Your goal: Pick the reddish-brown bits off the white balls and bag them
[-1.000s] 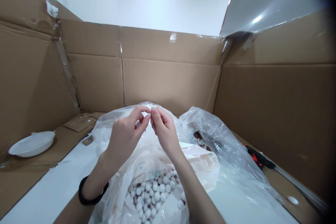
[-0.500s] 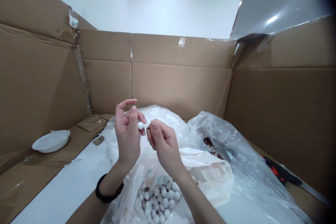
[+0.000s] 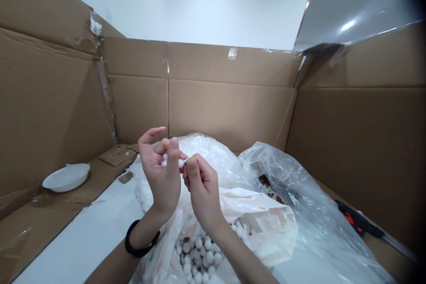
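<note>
Several small white balls point(image 3: 180, 163) lie in the curled fingers of my left hand point(image 3: 163, 173), with one held out near the thumb and fingertips. My right hand point(image 3: 203, 186) is closed in a pinch right beside that ball. Something thin and pale shows at its fingertips, too small to name. Below both wrists, an open plastic bag point(image 3: 262, 213) holds many more white balls point(image 3: 198, 255) with brown bits among them. A black band point(image 3: 138, 242) circles my left wrist.
Cardboard walls point(image 3: 229, 106) enclose the white table point(image 3: 76, 239). A white dish point(image 3: 66, 177) stands at the left. Clear plastic bags point(image 3: 282, 173) fill the back and right, one with reddish-brown bits inside. A black and red tool point(image 3: 357, 219) lies far right.
My left hand has turned slightly, showing more balls in its fingers. My right hand has moved a little left and down, closer to the ball held out.
</note>
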The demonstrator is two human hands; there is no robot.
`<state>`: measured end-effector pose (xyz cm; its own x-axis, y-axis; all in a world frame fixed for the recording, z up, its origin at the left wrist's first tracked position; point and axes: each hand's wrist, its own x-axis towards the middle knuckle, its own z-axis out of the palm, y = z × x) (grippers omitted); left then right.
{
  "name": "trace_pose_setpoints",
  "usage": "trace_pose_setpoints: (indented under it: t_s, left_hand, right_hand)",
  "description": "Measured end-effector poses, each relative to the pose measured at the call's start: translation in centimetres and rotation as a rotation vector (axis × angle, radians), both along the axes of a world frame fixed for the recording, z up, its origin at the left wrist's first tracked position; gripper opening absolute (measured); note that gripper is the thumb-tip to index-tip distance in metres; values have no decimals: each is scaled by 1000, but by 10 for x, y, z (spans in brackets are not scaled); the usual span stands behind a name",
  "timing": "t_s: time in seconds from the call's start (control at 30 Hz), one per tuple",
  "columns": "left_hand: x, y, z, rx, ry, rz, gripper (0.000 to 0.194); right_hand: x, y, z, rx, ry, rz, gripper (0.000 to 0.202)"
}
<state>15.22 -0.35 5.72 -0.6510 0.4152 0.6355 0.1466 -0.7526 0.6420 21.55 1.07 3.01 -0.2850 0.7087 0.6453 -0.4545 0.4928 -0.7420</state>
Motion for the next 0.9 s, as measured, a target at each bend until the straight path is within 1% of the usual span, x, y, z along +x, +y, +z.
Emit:
trace_pose_setpoints:
  t_s: [0.07, 0.2, 0.3, 0.5, 0.73, 0.9]
  left_hand:
    - [0, 0, 0, -17, -4, 16, 24]
    - [0, -2, 1, -24, -12, 26, 23]
    - [-1, -2, 1, -12, -17, 12, 23]
    - [-1, 1, -2, -1, 6, 19, 21]
    - [-2, 1, -1, 13, 34, 17, 19]
    - [1, -1, -2, 21, 33, 47, 17]
  right_hand:
    - [0, 1, -1, -31, 1, 14, 36]
    - [-1, 2, -1, -121, 10, 128, 32]
    - [-1, 3, -1, -139, 13, 171, 33]
    - [-2, 5, -1, -150, 1, 153, 35]
    - [-2, 3, 0, -162, 5, 130, 34]
    - [-2, 0, 1, -155, 22, 102, 32]
